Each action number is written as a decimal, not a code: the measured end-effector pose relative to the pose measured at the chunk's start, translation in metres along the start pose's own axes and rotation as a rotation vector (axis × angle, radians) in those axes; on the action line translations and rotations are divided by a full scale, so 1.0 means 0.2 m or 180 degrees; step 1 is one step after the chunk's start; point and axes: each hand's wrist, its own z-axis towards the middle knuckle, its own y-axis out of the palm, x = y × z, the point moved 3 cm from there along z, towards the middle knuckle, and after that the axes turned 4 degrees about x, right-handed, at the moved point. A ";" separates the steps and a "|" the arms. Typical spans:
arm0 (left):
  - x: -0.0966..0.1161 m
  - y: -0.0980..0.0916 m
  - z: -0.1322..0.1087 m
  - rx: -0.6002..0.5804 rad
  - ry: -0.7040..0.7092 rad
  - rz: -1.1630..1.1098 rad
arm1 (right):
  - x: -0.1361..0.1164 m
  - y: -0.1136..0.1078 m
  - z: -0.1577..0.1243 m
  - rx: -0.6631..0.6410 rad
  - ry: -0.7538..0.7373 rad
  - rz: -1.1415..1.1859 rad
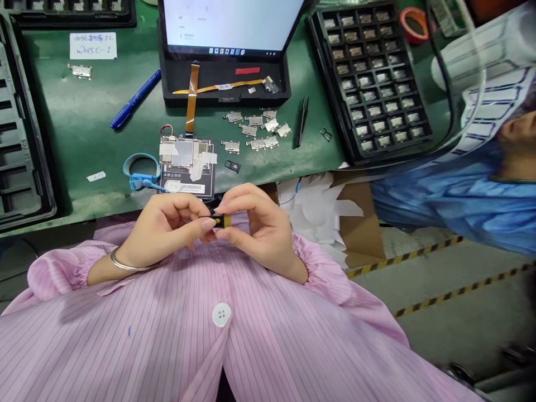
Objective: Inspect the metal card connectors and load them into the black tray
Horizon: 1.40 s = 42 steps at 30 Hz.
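Both my hands meet in front of my chest, just off the table's near edge. My left hand [167,226] and my right hand [255,223] pinch a small black part with a gold-coloured end [221,219] between their fingertips. A silver bangle sits on my left wrist. Right above my hands, a circuit board [187,163] with white tape lies on the green mat, joined by an orange flex cable [191,100] to a black fixture.
A lit screen [230,22] stands on the black fixture [224,75]. Several small metal parts [255,131], black tweezers [301,120], a blue pen [136,99], a blue wrist strap [140,170]. Black parts trays at right [371,78] and left [19,134]. A co-worker's blue sleeve [456,195] at right.
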 end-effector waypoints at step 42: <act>0.00 0.00 -0.01 -0.0080 0.0748 0.0472 | 0.09 0.04 -0.04 -0.0257 0.2052 0.2042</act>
